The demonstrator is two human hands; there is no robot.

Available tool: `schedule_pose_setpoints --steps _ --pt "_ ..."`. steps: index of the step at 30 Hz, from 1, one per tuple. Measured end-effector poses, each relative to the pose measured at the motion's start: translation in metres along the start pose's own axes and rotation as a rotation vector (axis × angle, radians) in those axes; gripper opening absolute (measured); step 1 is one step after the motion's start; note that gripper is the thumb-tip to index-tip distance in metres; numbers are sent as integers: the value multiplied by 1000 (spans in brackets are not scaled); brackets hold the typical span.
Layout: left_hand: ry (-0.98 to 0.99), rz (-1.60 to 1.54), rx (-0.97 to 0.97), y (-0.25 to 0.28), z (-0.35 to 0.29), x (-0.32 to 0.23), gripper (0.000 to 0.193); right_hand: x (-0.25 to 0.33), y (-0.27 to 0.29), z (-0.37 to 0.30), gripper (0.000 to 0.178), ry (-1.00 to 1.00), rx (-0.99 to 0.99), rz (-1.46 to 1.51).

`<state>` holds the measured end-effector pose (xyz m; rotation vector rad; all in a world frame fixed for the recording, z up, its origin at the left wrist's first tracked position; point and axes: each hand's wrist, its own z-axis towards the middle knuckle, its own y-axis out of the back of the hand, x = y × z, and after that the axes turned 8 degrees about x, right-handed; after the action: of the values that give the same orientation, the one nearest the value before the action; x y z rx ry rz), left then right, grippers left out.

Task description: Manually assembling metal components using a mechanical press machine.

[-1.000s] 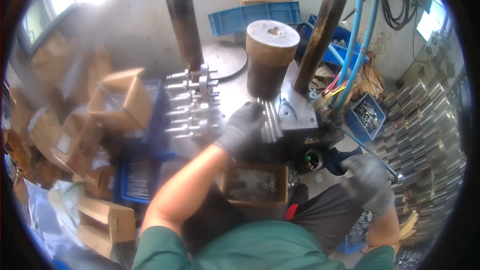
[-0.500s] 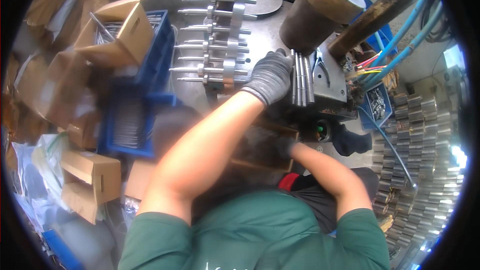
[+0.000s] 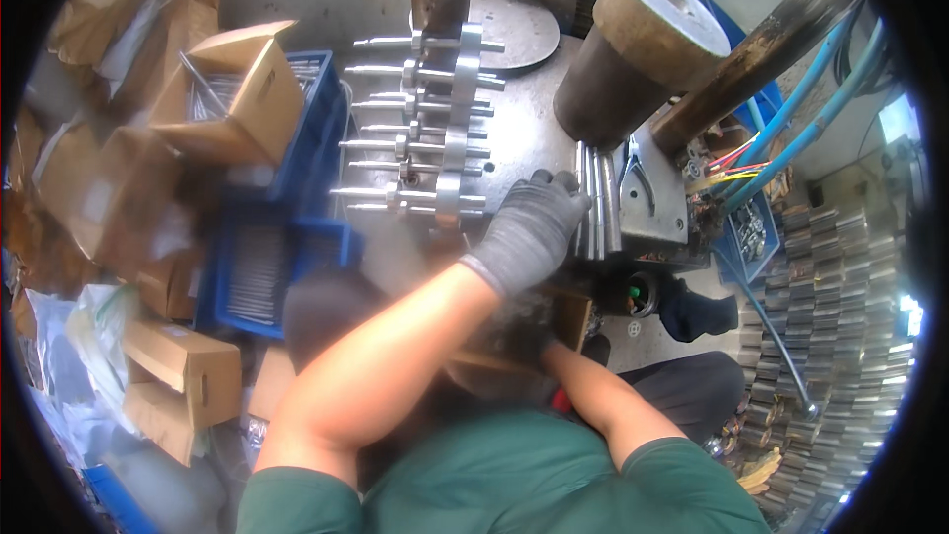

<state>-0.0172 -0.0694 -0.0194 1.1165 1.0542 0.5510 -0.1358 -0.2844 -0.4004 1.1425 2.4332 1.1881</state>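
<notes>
My left hand (image 3: pixel 534 222), in a grey knit glove, reaches over the metal bench with its fingers bent together against the leftmost of several metal rods (image 3: pixel 600 208). The rods lie side by side, pointing away from me, below a thick steel cylinder (image 3: pixel 633 64). Lower down, my right hand (image 3: pixel 524 324), in a dark glove, is inside an open cardboard box (image 3: pixel 570 324) close to my body. Motion blur and shadow hide its fingers and the box's contents. Pliers (image 3: pixel 636 178) with their handles apart lie right of the rods.
A rack (image 3: pixel 465 89) of stepped shafts stands left on the bench (image 3: pixel 529 109). Blue crates (image 3: pixel 237 321) and a carton (image 3: pixel 267 89) of rods are further left. Blue hoses (image 3: pixel 820 104) and a slanted steel post (image 3: pixel 722 89) rise at right, above stacked metal parts (image 3: pixel 840 336).
The bench and its contents sit lower in the picture as the view shifts. My left hand stays by the rods, slightly nearer their middle. My right hand has moved left inside the box.
</notes>
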Motion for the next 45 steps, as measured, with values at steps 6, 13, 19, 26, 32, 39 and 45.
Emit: schedule_pose_setpoints --steps 6,13,19,26,32,39,45 --pt "-29 -10 -41 -7 -1 2 38 0 -21 16 44 -90 59 13" --pt "-80 99 -60 -5 -2 4 31 -14 -5 27 45 10 86 64" --pt "-138 -84 -65 -8 3 2 32 -23 25 12 45 76 82 103" --pt "116 -610 -339 12 5 -6 32 -55 89 -34 44 180 -44 179" --pt "132 -570 -419 -5 21 7 27 -32 278 -164 43 -38 329 -21" --pt "299 -425 -44 -4 38 -2 32 -77 316 -257 29 144 -228 500" --pt "106 -681 -166 -7 24 -31 32 -60 340 -272 16 10 -825 1484"
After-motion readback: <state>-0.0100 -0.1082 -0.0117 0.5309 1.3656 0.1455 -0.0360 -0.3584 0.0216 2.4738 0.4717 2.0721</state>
